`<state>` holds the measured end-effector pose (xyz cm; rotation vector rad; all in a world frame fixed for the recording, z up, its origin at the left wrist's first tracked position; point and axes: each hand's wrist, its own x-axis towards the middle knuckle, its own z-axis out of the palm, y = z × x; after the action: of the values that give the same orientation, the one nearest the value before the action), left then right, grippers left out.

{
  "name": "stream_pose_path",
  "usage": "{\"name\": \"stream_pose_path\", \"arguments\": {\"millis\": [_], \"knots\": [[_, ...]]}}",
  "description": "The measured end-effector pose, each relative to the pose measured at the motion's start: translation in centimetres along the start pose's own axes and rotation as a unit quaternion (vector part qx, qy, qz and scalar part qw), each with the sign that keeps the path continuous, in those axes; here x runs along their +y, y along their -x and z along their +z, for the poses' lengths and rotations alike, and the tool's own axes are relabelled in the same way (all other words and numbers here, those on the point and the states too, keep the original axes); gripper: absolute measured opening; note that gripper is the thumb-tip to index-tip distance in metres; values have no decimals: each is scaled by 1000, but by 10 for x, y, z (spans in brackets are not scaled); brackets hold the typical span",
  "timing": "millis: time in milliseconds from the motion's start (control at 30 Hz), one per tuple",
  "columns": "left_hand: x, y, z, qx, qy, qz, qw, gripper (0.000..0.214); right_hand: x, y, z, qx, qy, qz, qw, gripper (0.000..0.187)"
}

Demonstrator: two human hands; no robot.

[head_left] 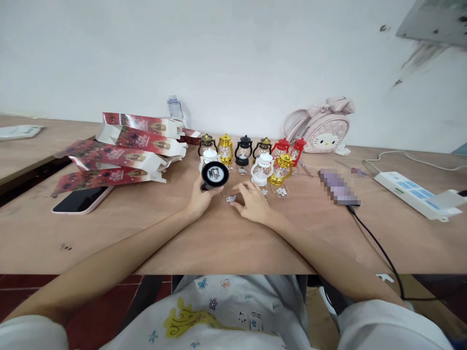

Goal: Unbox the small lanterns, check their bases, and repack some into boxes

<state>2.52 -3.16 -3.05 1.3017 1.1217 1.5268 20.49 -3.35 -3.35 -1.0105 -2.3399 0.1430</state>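
My left hand point(200, 200) is wrapped round a small black lantern point(215, 176), tipped so that its round base faces me. A grey-white disc with a dark, printed-looking pattern fills the middle of that base. My right hand point(252, 203) is just to the right, low over the table, thumb and forefinger apart. Close to those fingertips is a small white tag point(230, 198); whether they touch it I cannot tell. Behind my hands stand a white lantern point(262, 170), a gold lantern point(280, 170) and another white lantern point(209, 156), partly hidden.
Farther back stand several lanterns, including a black one point(244, 151) and a red one point(298, 151). Red printed cartons point(142, 155) lie left, near a phone point(82, 200). On the right are a pink bag point(326, 131), another phone point(337, 187) on a cable, and a power strip point(408, 192).
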Motion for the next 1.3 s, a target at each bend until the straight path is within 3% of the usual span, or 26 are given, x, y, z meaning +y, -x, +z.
{"name": "stream_pose_path", "arguments": {"millis": [167,367,433,500,600,700,833,1000,1300], "knots": [[0,0,-1,-8,-14,4,1000,44,3,-1,2,15,-17,16,1000,25],[-2,-3,-1,3,-45,60,997,42,6,-1,6,58,-36,13,998,13],[-3,-4,-1,3,-49,76,996,45,6,-1,5,112,-49,6,993,10],[-3,-4,-1,-2,-54,81,995,46,3,0,2,206,-81,-3,975,8],[-2,-4,-1,-2,-70,86,994,43,-4,0,-8,359,-141,-26,922,13],[0,-2,0,-10,-96,102,990,34,-12,0,-19,433,-165,-86,882,24],[6,5,2,-60,-117,143,981,22,-23,1,-27,418,-117,-190,881,33],[13,13,4,-110,-122,156,974,23,-29,2,-28,390,-35,-299,870,25],[15,15,3,-117,-144,166,969,21,-21,5,-22,355,-22,-319,878,25]]}}
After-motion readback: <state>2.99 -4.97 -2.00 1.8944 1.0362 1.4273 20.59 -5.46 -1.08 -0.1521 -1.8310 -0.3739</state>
